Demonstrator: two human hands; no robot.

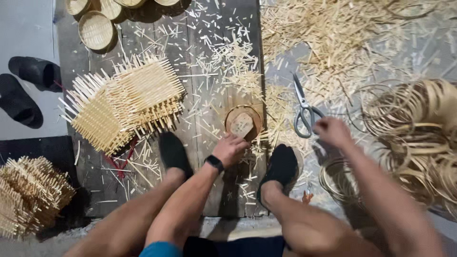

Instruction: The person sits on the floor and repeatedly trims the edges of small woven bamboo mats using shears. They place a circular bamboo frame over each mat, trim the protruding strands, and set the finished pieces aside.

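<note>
My left hand (pixel 230 148), with a black watch on its wrist, grips the near edge of a small round wooden form (pixel 243 123) that has a thin bamboo hoop around it and stands on the dark plank floor between my feet. My right hand (pixel 332 131) is blurred, with its fingers curled, just right of a pair of grey-handled scissors (pixel 303 111). It hovers above loose bamboo hoops (pixel 334 177). Whether it holds a strip is unclear.
A stack of square woven bamboo mats (pixel 126 102) lies to the left, and another (pixel 27 196) at the lower left. Round woven trays (pixel 95 31) sit at the top left beside black slippers (pixel 27 85). A pile of bamboo hoops (pixel 421 133) fills the right. Cut bamboo splinters (pixel 333 33) cover the floor.
</note>
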